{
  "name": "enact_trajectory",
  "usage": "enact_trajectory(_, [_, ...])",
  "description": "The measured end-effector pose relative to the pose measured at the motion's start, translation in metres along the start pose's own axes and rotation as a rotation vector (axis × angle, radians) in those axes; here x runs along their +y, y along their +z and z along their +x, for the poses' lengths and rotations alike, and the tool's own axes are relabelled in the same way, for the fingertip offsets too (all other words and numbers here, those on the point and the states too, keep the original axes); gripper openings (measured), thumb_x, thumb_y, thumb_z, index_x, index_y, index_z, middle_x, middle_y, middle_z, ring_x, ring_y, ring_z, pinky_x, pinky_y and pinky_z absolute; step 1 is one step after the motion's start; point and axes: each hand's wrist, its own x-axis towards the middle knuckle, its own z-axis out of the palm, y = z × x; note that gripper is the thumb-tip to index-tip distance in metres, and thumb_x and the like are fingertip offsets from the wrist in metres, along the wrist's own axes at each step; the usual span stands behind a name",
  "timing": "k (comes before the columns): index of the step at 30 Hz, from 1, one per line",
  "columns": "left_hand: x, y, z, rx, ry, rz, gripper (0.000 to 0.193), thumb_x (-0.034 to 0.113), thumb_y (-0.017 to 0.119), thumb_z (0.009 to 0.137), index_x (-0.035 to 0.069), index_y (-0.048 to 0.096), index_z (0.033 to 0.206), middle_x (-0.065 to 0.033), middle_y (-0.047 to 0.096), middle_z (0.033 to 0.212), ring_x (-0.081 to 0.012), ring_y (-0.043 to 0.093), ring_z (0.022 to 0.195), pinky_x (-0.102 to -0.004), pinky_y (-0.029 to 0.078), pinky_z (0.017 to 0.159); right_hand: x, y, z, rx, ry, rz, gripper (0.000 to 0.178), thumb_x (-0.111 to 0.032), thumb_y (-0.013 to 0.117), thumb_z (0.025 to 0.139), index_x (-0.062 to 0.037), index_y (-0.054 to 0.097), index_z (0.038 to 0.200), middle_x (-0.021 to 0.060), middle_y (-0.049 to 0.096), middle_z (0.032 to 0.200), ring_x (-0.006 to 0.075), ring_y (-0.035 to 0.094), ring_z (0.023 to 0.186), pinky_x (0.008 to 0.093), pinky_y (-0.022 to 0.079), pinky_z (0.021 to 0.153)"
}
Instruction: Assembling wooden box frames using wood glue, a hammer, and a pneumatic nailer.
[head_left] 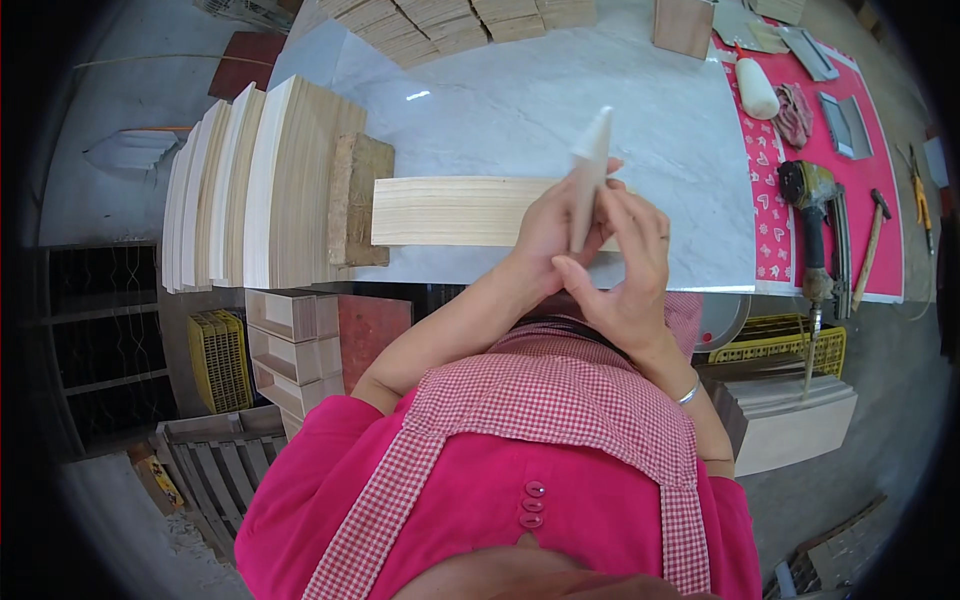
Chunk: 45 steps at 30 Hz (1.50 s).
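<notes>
Marbled counter (470, 130): board stack (290, 180) at left edge, pink cloth (872, 270) with nail gun (812, 225) and hammer (868, 245) toward right edge. Plank (450, 212) near front edge, left end by wooden block (360, 200). Above plank's right part: pale pointed piece (592, 160), blurred, tip away from body. Left hand (545, 232) curled round piece; right hand (637, 245) arched, thumb near lower end, contact cannot be told.
</notes>
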Motion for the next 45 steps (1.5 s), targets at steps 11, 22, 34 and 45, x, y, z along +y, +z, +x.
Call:
enact_trajectory(11, [0.003,-0.006,0.02,-0.171,0.664,1.895,0.074,0.044,0.077,0.079,0.003,0.052,0.135,-0.014,0.057,0.124,-0.0304,0.057,0.111,-0.0397,0.045,0.095,0.062,-0.034,-0.037,0.23,0.436,0.033,0.021,-0.009,0.063,0.095,0.0077,0.063,0.108,0.0103,0.06,0.08,0.02,0.062,0.067,0.034,0.05,0.062])
enact_trajectory(22, [0.025,0.014,0.024,-0.252,0.451,2.122,0.089,0.043,0.087,0.058,0.003,0.054,0.13,-0.0144,0.057,0.121,-0.0332,0.057,0.109,-0.0429,0.045,0.092,0.081,-0.011,-0.041,0.053,0.229,-0.213,0.048,-0.004,0.066,0.085,-0.0003,0.055,0.132,0.0145,0.054,0.09,0.0321,0.061,0.069,0.041,0.049,0.059])
enact_trajectory(34, [0.069,0.036,-0.001,-0.31,0.581,1.933,0.085,0.037,0.087,0.053,0.002,0.054,0.124,-0.0141,0.056,0.117,-0.0334,0.059,0.105,-0.0424,0.05,0.089,0.067,0.033,-0.026,0.001,0.176,-0.175,0.077,-0.003,0.072,0.073,-0.0007,0.044,0.145,0.0124,0.055,0.092,0.0307,0.062,0.07,0.0403,0.051,0.057])
enact_trajectory(45, [0.062,0.037,0.007,-0.323,0.552,1.94,0.085,0.037,0.087,0.052,0.001,0.055,0.123,-0.0134,0.056,0.115,-0.0326,0.059,0.102,-0.042,0.051,0.086,0.068,0.034,-0.028,-0.018,0.187,-0.203,0.08,-0.002,0.073,0.07,0.0002,0.043,0.144,0.012,0.055,0.095,0.0297,0.064,0.071,0.039,0.053,0.056])
